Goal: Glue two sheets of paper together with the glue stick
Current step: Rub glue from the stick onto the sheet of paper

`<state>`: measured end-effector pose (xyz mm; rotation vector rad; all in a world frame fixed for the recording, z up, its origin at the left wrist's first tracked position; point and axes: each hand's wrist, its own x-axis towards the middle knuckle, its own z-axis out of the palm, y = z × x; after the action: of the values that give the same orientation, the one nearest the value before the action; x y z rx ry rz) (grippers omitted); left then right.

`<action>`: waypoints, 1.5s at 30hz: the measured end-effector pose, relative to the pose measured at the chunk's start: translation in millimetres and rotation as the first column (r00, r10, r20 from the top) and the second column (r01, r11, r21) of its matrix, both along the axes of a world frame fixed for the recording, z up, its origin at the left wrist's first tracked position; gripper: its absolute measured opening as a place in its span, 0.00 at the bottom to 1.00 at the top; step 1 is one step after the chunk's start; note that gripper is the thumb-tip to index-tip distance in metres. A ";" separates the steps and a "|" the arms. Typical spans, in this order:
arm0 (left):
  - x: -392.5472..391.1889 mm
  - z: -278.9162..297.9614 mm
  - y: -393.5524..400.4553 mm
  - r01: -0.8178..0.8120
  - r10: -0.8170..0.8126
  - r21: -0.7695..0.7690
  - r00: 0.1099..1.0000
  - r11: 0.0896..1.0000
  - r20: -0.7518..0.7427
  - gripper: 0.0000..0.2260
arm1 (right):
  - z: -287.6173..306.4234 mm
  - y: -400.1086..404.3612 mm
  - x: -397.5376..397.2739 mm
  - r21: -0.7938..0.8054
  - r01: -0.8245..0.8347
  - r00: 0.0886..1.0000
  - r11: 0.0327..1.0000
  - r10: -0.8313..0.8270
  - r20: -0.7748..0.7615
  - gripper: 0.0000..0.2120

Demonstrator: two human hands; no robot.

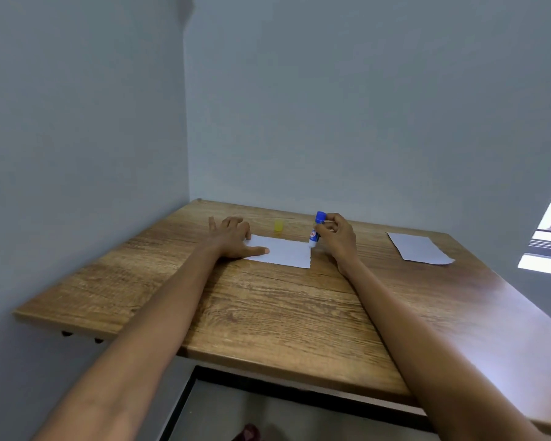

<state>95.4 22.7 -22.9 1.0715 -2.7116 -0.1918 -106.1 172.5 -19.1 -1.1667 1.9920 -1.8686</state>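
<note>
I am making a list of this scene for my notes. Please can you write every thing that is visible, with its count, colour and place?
Table: one, brown wood grain, set into the corner of the walls.
Sheet of paper: one, white, flat at the middle of the table, under the left hand's fingers.
Second sheet of paper: one, white, flat at the right, apart from the first.
Glue stick: one, blue and white, upright, tip down on the right edge of the middle sheet.
Cap: one, yellow, on the table behind the middle sheet.
Walls: two, pale grey.
Left hand: one, pressing the middle sheet's left end.
Right hand: one, gripping the glue stick.
</note>
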 end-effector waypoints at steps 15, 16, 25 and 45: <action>-2.6 15.5 33.7 -0.051 0.047 -0.046 0.995 0.998 -0.085 0.51 | 0.6 -1.1 -0.9 -0.064 -0.027 0.996 0.998 0.032 0.081 0.10; -2.3 15.5 33.5 -0.048 0.044 -0.051 0.996 0.998 -0.076 0.53 | 0.3 -1.5 -1.2 -0.069 -0.028 0.996 0.997 0.033 0.086 0.09; -28.0 31.2 52.0 0.316 -0.316 0.002 0.949 0.949 -0.020 0.21 | 1.2 -3.8 1.0 -0.046 -0.031 0.996 0.998 0.034 0.080 0.10; -68.5 6.2 42.1 0.312 -0.312 -0.009 0.950 0.950 0.000 0.28 | -1.2 -24.2 -6.4 0.026 -0.037 0.990 0.999 0.040 -0.137 0.10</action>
<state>26.9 64.8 -16.8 0.6310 -2.8636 -0.2298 -112.5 148.3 -20.3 -1.3512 2.0392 -1.7864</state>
